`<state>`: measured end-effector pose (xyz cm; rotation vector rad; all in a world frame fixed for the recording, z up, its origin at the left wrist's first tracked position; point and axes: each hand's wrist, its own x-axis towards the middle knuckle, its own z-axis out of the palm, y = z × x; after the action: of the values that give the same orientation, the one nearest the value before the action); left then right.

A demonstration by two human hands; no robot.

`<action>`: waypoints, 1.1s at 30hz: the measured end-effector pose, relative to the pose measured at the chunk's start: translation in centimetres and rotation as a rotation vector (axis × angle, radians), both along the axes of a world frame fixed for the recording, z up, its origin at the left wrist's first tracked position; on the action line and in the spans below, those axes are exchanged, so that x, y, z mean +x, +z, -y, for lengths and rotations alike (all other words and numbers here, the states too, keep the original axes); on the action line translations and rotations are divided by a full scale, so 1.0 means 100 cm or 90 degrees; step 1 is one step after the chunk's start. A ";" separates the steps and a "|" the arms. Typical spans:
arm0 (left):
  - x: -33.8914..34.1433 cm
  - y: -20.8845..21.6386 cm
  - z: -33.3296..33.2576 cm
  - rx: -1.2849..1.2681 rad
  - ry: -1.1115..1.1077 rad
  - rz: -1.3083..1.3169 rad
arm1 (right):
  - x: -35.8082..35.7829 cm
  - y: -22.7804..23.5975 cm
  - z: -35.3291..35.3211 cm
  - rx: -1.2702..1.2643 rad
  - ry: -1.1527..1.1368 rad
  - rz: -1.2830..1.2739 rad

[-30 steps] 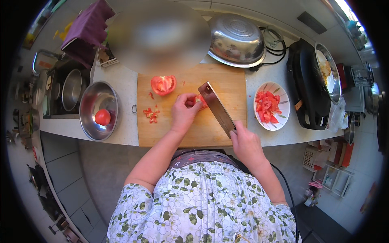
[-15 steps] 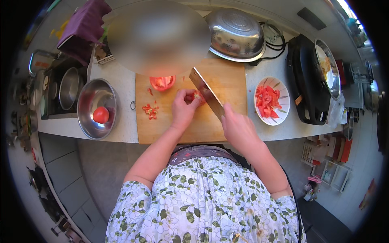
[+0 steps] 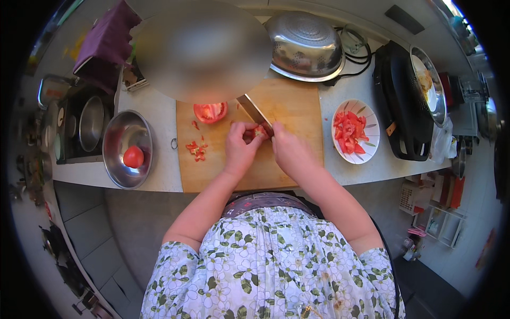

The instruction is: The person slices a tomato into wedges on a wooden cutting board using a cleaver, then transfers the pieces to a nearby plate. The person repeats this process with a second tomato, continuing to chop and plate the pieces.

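Note:
On the wooden cutting board (image 3: 297, 159), my left hand (image 3: 241, 151) pinches a piece of tomato (image 3: 260, 132) between thumb and fingers. My right hand (image 3: 291, 146) is closed round the handle of a cleaver (image 3: 254, 112), whose blade slants up and left, close against the tomato piece. Behind my left hand lies a tomato half (image 3: 210, 112), its cut face showing. Small tomato scraps (image 3: 196, 150) are scattered on the board's left side. To the right of the board, a white bowl (image 3: 374, 117) holds chopped tomato chunks (image 3: 350, 130).
Left of the board, a steel bowl (image 3: 112, 148) holds a whole tomato (image 3: 133, 157). An overturned steel colander (image 3: 305, 45) stands behind the board, beside a black cord. At the right sits a black appliance (image 3: 398, 101). A blurred patch hides the back middle.
My right hand has moved left with the cleaver, bringing the blade closer to the tomato piece. My left hand keeps its pinch on the piece. The view has shifted slightly.

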<state>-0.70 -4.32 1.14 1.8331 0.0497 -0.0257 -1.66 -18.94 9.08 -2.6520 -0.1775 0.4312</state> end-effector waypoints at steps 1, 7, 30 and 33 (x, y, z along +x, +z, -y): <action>0.000 0.001 0.000 0.004 -0.001 0.003 | 0.005 -0.002 -0.003 0.008 -0.005 0.011; -0.003 -0.002 -0.003 0.013 0.013 0.006 | -0.047 -0.007 0.028 0.004 0.009 0.023; -0.005 -0.013 -0.001 -0.174 0.049 -0.061 | -0.043 -0.014 0.060 0.091 -0.119 0.135; -0.003 -0.011 -0.001 -0.186 0.054 -0.074 | -0.052 -0.010 0.064 0.123 -0.124 0.128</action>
<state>-1.05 -4.22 0.00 1.5343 0.1956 -0.0763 -6.84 -25.32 8.10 -2.4874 -0.0197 0.0779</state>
